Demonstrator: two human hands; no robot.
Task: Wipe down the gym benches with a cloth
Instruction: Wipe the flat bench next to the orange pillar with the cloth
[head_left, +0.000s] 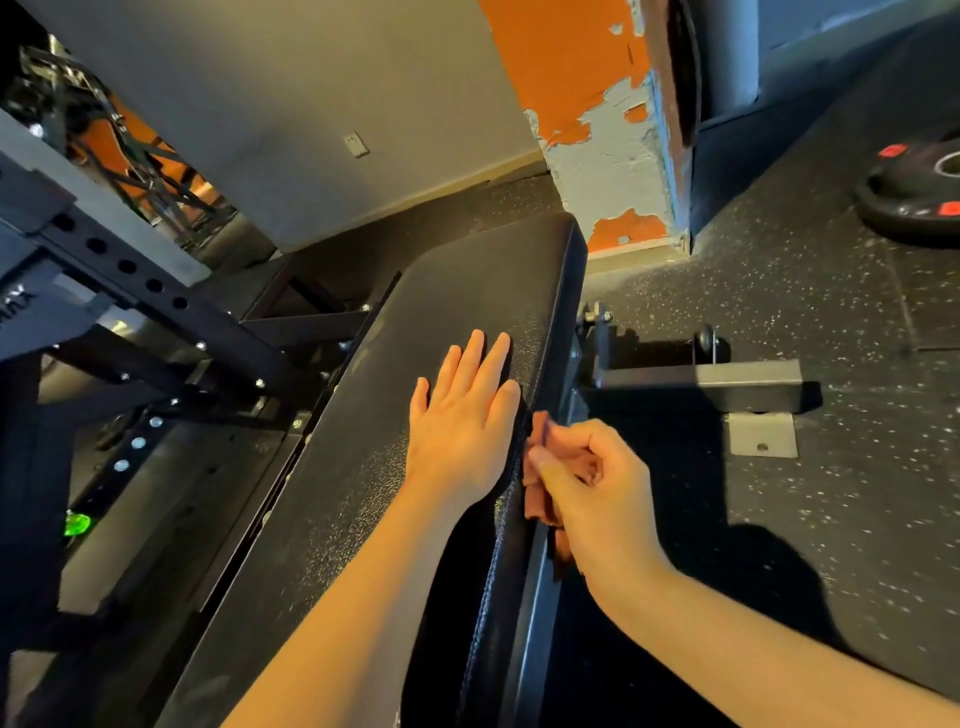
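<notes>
A black padded gym bench (467, 291) runs from the bottom middle up toward the wall. My left hand (462, 421) lies flat on its top, fingers straight and together, near the right edge. My right hand (597, 499) grips a bunched reddish-brown cloth (543, 462) and holds it against the bench's right side edge, just beside my left hand. Part of the cloth hangs below my fist, and the rest is hidden inside my fingers.
A black steel rack upright (135, 280) with holes stands left of the bench. The bench's foot bar and small wheel (706, 340) stick out to the right over speckled rubber floor (831, 493). A black weight plate (914, 192) lies far right. A peeling orange pillar (597, 130) stands behind.
</notes>
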